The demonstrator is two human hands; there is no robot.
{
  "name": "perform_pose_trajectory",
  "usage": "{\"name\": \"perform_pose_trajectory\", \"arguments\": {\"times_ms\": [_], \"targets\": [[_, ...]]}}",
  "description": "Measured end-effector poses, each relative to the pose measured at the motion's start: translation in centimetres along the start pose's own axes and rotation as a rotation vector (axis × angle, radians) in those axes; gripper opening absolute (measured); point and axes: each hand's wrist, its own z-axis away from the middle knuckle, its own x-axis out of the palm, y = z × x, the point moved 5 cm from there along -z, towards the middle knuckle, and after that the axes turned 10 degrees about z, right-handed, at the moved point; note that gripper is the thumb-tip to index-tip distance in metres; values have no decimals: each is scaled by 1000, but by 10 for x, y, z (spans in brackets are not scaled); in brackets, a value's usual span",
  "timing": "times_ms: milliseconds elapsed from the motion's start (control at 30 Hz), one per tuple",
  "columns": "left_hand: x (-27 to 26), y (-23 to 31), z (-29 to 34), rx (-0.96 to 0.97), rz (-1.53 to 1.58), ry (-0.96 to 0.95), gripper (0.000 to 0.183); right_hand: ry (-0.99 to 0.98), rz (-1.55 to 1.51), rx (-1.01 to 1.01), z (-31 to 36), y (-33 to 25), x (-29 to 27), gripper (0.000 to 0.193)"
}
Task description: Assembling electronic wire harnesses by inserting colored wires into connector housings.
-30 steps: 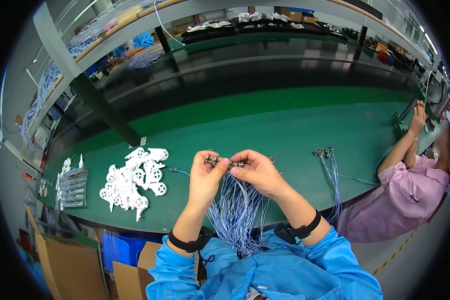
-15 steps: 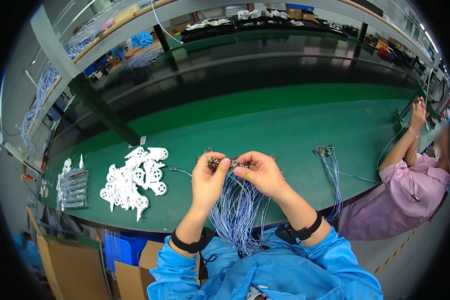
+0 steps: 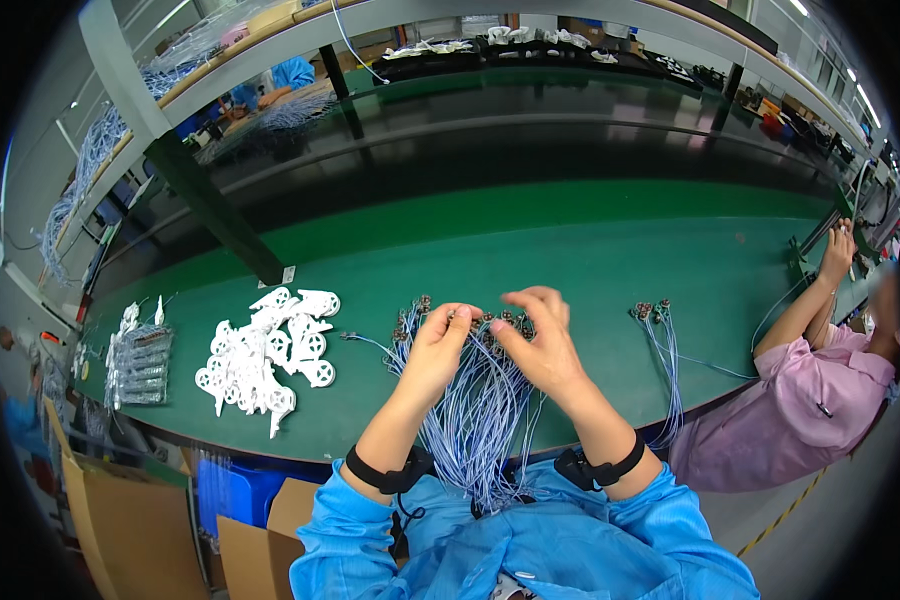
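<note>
A big bundle of thin blue-white cables (image 3: 470, 430) lies before me and hangs over the table's front edge toward my lap. Small round brown-and-silver parts (image 3: 407, 322) cap the cables' far ends. Over these ends, my left hand (image 3: 438, 340) is closed in a pinch; what sits between thumb and forefinger is too small to make out. Just to its right, my right hand (image 3: 545, 350) has thumb and fingers apart over the same ends, its fingertips a little blurred. One loose cable (image 3: 365, 341) sticks out to the left of the bundle.
White plastic parts with round wheel-like ends (image 3: 270, 350) are heaped left on the green table (image 3: 590, 250). Clear-wrapped packs (image 3: 142, 368) lie farther left. A smaller cable bunch (image 3: 660, 345) lies right, near a co-worker in pink (image 3: 790, 400). A dark post (image 3: 215, 215) rises behind the heap.
My right hand has drawn away from my left, its fingers spreading apart. My left hand stays pinched. More of the capped cable ends show between the hands.
</note>
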Motion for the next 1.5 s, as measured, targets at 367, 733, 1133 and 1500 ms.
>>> {"name": "perform_pose_trajectory", "arguments": {"times_ms": [367,733,1133,1500], "targets": [[22,-5,21,-182,437,-103,38,-460,-942,367,7,10,27,17],[-98,23,28,192,-414,394,27,43,253,-166,-14,-18,14,20],[-132,20,50,56,-368,443,27,-571,293,-205,-31,-49,144,22],[-72,8,22,-140,239,27,21,-527,-391,-19,-10,-35,82,18]]}}
